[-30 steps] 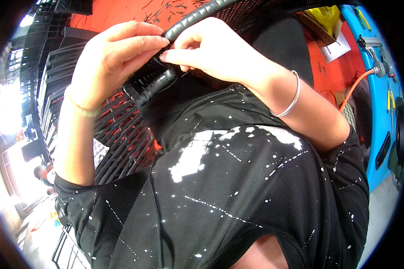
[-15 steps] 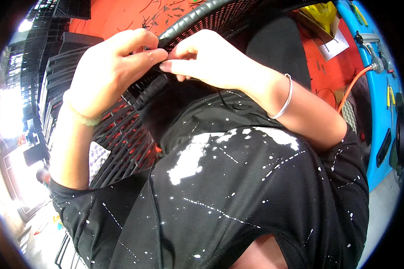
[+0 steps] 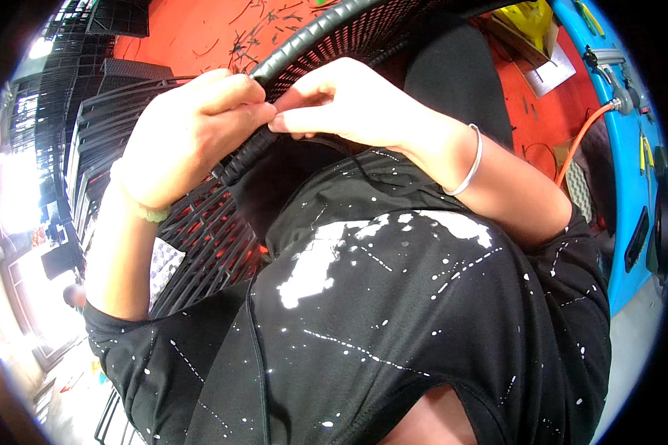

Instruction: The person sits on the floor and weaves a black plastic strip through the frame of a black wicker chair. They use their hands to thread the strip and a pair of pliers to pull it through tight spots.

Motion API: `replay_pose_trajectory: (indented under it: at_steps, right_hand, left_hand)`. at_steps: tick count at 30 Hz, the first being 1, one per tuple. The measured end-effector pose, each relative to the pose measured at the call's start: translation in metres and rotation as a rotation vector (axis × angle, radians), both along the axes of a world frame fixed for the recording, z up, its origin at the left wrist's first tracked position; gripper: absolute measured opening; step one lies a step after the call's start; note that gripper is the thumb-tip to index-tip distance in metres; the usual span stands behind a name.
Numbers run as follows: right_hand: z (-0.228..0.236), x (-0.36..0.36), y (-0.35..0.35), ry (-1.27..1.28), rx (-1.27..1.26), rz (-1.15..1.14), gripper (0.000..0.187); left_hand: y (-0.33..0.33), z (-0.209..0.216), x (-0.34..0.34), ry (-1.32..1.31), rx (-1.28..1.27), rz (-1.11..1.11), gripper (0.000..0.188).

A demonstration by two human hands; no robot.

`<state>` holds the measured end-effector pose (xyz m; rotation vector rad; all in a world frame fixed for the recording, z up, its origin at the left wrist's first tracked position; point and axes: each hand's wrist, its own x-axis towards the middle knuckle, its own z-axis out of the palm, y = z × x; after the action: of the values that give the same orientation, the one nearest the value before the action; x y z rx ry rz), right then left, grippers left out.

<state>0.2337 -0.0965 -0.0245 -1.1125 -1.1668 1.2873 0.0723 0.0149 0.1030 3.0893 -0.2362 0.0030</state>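
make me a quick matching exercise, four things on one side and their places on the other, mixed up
1. black wrapped rim
2. silver bangle
3. pale bracelet
4. orange hose

a. on the left arm
b. leading to the blue panel
c. at the left hand and right hand
d. on the right arm

Pairs: 1-c, 2-d, 3-a, 4-b

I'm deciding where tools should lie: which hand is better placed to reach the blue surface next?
Probably the right hand: the blue surface is on its side, and the left hand is farther across. Both hands are at the black wrapped rim.
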Motion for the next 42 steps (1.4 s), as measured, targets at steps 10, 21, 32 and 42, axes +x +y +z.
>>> replay_pose_trajectory:
  at_steps: [10,21,32,42]
  right_hand:
    - [-0.012,-0.004,-0.031,-0.086,-0.009,-0.019,0.028]
    - [-0.003,-0.012,-0.028,-0.458,0.257,-0.192,0.024]
    - [-0.008,-0.016,-0.025,-0.325,0.279,-0.275,0.018]
    - [-0.008,-0.011,-0.012,0.135,0.016,-0.124,0.021]
  left_hand:
    - [0.004,-0.003,-0.002,-0.007,-0.02,0.01,0.02]
    - [-0.001,0.004,-0.001,0.036,0.045,0.015,0.027]
    - [0.014,0.012,-0.013,-0.103,0.104,0.157,0.029]
    - [0.02,0.0,-0.011,-0.205,0.172,0.005,0.033]
